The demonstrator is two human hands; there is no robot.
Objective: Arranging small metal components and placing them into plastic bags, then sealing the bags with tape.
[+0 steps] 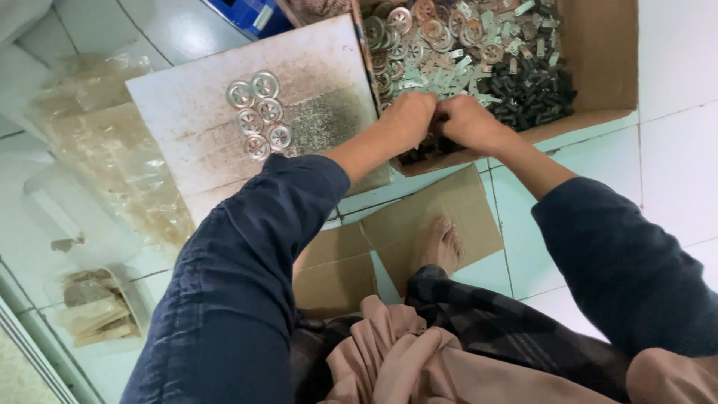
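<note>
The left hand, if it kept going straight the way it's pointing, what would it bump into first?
Probably the silver metal discs heaped in the cardboard box. The left hand points up into that box, beside the right hand, though depth is hard to judge.

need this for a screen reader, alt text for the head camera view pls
Seen from above, a seated person's left hand and right hand meet at the near edge of a cardboard box of small metal parts. Six round metal discs lie on a worn board to the left.
</note>
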